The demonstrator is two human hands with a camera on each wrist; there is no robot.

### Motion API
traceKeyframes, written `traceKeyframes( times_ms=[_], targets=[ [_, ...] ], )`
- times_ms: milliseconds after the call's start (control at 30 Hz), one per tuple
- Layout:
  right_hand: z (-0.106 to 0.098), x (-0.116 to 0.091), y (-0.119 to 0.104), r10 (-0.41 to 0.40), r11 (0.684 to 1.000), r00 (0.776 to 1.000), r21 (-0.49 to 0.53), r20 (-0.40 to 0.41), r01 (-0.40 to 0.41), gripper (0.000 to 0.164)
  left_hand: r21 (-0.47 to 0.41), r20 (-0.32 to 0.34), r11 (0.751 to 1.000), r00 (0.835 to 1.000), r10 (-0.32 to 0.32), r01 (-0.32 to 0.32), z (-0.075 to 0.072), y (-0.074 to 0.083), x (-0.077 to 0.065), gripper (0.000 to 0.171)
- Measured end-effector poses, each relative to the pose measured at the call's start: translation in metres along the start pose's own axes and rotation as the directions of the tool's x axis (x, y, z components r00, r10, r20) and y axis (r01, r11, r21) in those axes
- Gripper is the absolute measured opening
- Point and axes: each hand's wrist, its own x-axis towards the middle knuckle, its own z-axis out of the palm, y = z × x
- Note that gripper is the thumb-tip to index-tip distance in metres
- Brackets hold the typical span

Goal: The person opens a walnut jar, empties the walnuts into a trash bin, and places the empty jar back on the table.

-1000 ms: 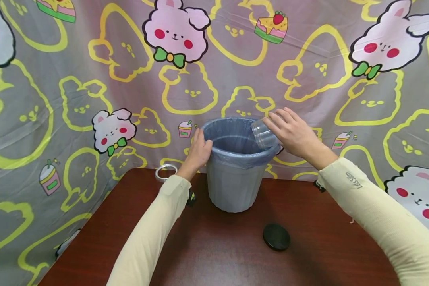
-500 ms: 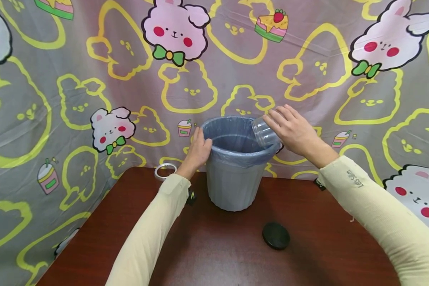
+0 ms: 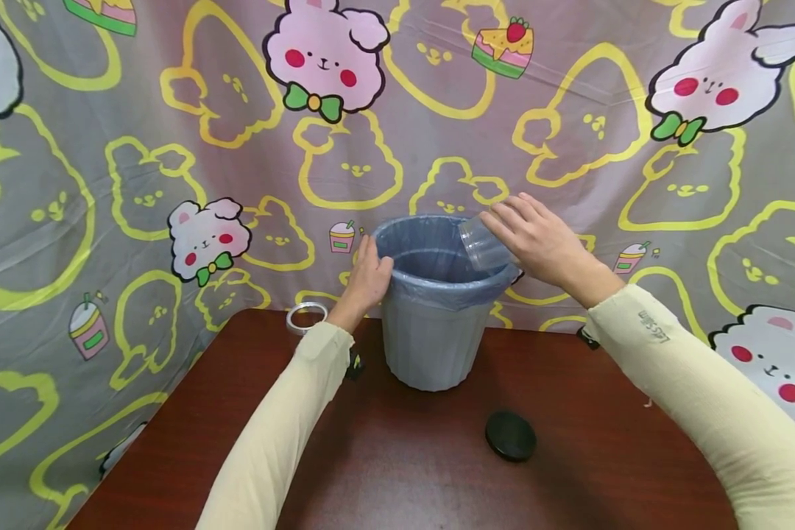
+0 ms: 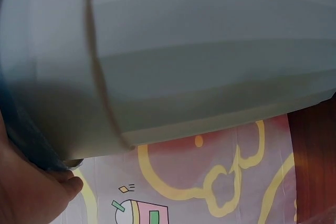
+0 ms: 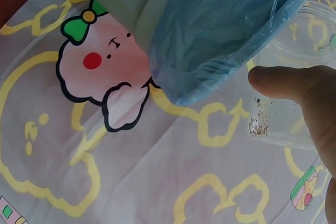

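My left hand grips the left rim of a grey trash can lined with a blue plastic bag. Its fingers lie along the outer side, with the thumb at the rim. My right hand holds a clear plastic jar, lidless and tilted, its mouth over the right part of the can. In the right wrist view the thumb presses on the jar's wall, and dark brown specks cling inside the jar. A round black lid lies on the table in front of the can.
A silver-white ring, like a tape roll, stands at the back left of the dark red table. Small black objects show beside both sleeves. A cartoon-printed curtain hangs right behind the can.
The right hand and jar have shifted slightly to the left, farther over the can. The left hand and trash can stay in place.
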Motion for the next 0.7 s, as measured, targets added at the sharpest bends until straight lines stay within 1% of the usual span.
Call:
traceKeyframes(
  times_ms=[167, 300, 467, 700],
  targets=[
    [0.003, 0.008, 0.000, 0.010, 1.000, 1.000, -0.002, 0.015, -0.010, 0.078, -0.005, 0.007, 1.000, 1.000, -0.004, 0.004, 0.000, 0.000, 0.001, 0.068],
    [0.008, 0.017, 0.000, 0.018, 1.000, 1.000, 0.001, 0.018, -0.018, 0.078, -0.003, -0.003, 1.000, 1.000, -0.001, 0.001, 0.000, -0.001, 0.001, 0.068],
    [0.014, 0.024, -0.002, 0.038, 0.999, 0.999, -0.003, 0.026, -0.038, 0.075, 0.000, -0.008, 1.000, 1.000, 0.002, -0.002, 0.000, -0.001, 0.001, 0.068],
    [0.023, 0.029, 0.000, 0.083, 0.996, 0.992, -0.021, 0.092, -0.082, 0.076, 0.008, -0.005, 1.000, 1.000, 0.000, 0.000, 0.002, -0.001, 0.003, 0.069]
  ],
)
